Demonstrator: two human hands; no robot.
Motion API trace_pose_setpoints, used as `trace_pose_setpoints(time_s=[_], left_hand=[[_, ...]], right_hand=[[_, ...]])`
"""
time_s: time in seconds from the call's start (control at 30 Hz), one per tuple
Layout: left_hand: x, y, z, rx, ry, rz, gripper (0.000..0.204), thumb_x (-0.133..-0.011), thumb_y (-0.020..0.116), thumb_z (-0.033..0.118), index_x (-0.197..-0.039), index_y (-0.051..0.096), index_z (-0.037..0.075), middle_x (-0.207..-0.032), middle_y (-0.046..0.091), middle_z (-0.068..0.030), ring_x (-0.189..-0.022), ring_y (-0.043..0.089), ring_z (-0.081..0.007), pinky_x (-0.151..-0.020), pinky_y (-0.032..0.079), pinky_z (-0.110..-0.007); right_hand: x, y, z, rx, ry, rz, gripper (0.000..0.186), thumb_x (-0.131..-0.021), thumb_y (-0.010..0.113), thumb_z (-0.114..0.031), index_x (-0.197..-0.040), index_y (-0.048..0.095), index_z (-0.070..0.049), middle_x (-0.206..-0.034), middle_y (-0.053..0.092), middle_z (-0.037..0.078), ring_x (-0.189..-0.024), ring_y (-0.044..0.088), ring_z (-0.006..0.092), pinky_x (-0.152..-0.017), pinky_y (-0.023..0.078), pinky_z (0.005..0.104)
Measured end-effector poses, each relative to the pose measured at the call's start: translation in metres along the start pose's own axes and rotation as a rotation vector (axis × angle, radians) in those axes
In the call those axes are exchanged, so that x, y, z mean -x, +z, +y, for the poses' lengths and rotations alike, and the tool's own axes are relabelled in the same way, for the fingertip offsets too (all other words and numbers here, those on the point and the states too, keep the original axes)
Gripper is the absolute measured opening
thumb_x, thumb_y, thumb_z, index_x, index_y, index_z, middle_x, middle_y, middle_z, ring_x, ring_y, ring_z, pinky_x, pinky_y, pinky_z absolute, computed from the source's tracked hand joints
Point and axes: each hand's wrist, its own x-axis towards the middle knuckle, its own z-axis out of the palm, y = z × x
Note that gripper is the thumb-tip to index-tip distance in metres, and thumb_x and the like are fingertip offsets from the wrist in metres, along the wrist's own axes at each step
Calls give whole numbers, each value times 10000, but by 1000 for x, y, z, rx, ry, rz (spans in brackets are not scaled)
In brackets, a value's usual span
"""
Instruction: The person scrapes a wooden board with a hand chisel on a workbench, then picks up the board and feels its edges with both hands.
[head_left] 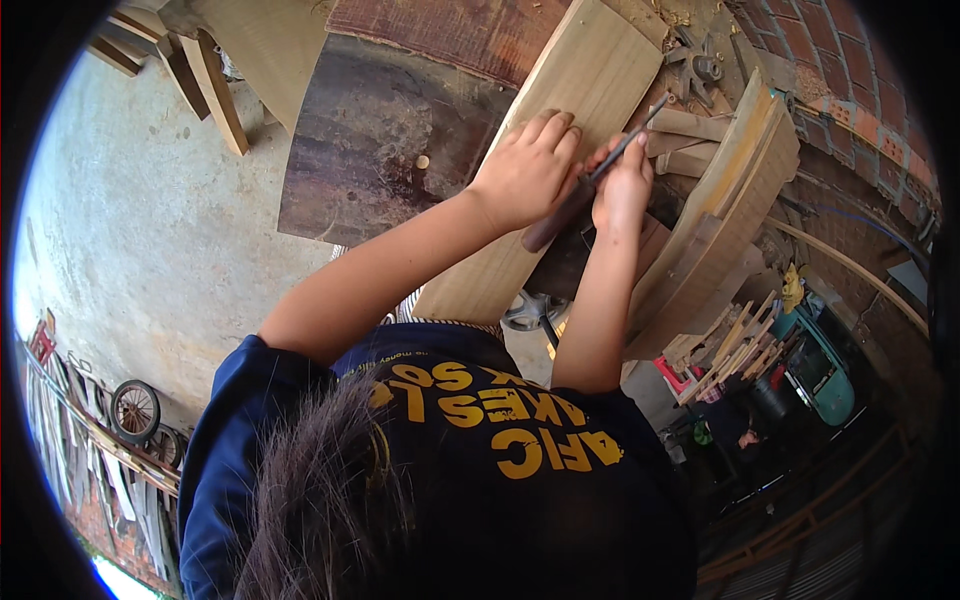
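Note:
A long pale wooden board lies slanted across the work surface in front of me. My left hand rests palm down on the board, its fingers lying slightly bent on the wood. Beside it, my right hand is closed round a chisel-like hand tool with a thick dark handle and a narrow metal shaft. The shaft points up and to the right, past the board's right edge. The handle's lower end comes out below the hand, over the board. I cannot make out the exact shape of the tool's tip.
A dark stained panel is left of the board. Curved wooden pieces stand at the right, below a metal machine part and wood shavings. A brick wall rises at far right. Wooden legs stand at upper left.

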Motion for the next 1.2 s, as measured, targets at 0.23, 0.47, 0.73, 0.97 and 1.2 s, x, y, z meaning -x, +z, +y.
trace_pose_setpoints(time_s=[0.23, 0.47, 0.73, 0.97, 1.2], left_hand=[[-18, 20, -49, -538, -17, -48, 710, -935, 381, 496, -1449, 250, 24, -1533, 185, -113, -1423, 152, -261, -1126, 146, -512], [-126, 20, -74, -593, -40, 108, 703, -941, 343, 488, -1434, 244, -4, -1505, 231, -168, -1425, 132, -283, -1144, 103, -481], [-133, 36, -54, -768, 162, -88, 646, -968, 286, 477, -1467, 219, 72, -1535, 204, -80, -1432, 125, -223, -1154, 67, -463], [39, 33, -26, -263, 375, -268, 623, -913, 434, 375, -1437, 301, 63, -1497, 304, -80, -1396, 253, -205, -1157, 134, -408], [170, -38, -3, 1094, -595, -617, 457, -1007, 330, 385, -1280, 409, 27, -1068, 593, -173, -1028, 595, -267, -932, 459, -379]], right_hand=[[77, -74, 45, 123, 282, 177, 412, -990, 375, -441, -804, 442, -80, -589, 455, 38, -473, 501, 171, -450, 406, 304], [146, -78, 68, -41, 406, 217, 377, -989, 395, -414, -828, 451, -78, -578, 489, 55, -459, 533, 198, -431, 422, 318], [170, -40, 40, -31, 256, 108, 222, -993, 417, -292, -982, 419, -70, -627, 526, 75, -443, 535, 179, -453, 460, 293], [129, -10, 29, -2, 108, -48, 194, -1011, 366, -288, -989, 390, -97, -594, 463, 59, -427, 461, 163, -430, 422, 297], [92, 56, 49, 46, 224, -226, 256, -1014, 335, -325, -936, 399, -90, -585, 522, 76, -440, 535, 186, -427, 464, 326]])
